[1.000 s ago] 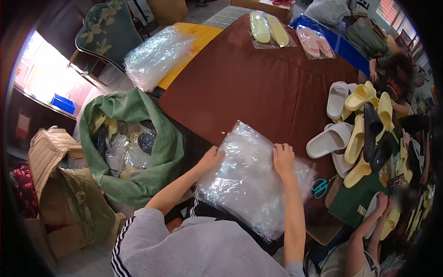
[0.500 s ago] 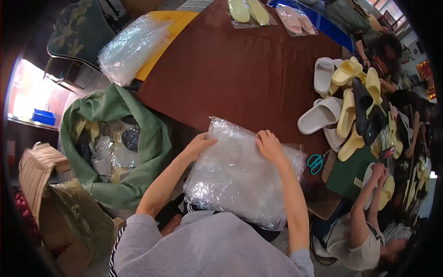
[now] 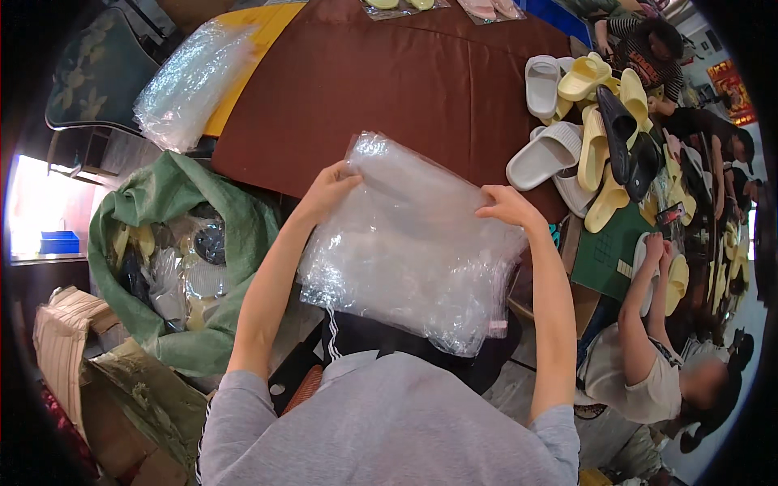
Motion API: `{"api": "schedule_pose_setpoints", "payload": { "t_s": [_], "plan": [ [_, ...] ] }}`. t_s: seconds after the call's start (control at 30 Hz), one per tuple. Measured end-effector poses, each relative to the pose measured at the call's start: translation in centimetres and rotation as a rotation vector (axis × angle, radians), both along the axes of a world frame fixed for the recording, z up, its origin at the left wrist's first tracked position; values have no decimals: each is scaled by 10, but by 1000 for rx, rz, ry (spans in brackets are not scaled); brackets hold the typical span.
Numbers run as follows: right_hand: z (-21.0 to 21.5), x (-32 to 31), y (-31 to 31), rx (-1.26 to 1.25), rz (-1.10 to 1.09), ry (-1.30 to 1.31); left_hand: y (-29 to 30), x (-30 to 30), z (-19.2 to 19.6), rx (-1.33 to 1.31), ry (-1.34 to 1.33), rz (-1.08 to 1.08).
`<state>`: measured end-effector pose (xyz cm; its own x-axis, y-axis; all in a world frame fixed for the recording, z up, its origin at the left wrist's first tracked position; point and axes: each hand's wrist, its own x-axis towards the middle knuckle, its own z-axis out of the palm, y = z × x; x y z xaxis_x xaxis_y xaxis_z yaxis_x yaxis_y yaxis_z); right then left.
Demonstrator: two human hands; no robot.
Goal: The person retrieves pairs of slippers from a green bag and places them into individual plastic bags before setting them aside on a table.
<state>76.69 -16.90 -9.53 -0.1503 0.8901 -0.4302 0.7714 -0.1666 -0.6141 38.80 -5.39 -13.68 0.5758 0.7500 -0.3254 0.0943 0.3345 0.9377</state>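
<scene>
Clear plastic bags [image 3: 409, 243], a crinkled stack, hang over the person's lap at the near edge of the brown tabletop [image 3: 389, 89]. The left hand [image 3: 328, 190] and right hand [image 3: 509, 206] each have fingers clamped on the stack's upper corners. Pale slippers [image 3: 579, 121] lie piled to the right.

Small packing workshop, brown work table [image 3: 421, 89] across upper centre, heap of white, yellow and black foam slippers [image 3: 596, 134] at upper right, green sack [image 3: 174, 211] of bagged goods left, stacks of clear plastic bags [image 3: 190, 81] upper left, seated co-workers [image 3: 648, 356] along right edge
</scene>
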Motion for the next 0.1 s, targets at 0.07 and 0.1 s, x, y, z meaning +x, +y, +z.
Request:
{"api": "schedule_pose_setpoints", "payload": {
  "t_s": [0.07, 0.1],
  "plan": [
    [-12, 0, -1, 91, -122, 47, 7, -5, -3, 57, -22, -11],
    [-18, 1, -3, 196, -75, -13, 6, -8, -3, 17, 114, -41]
  ]
}}
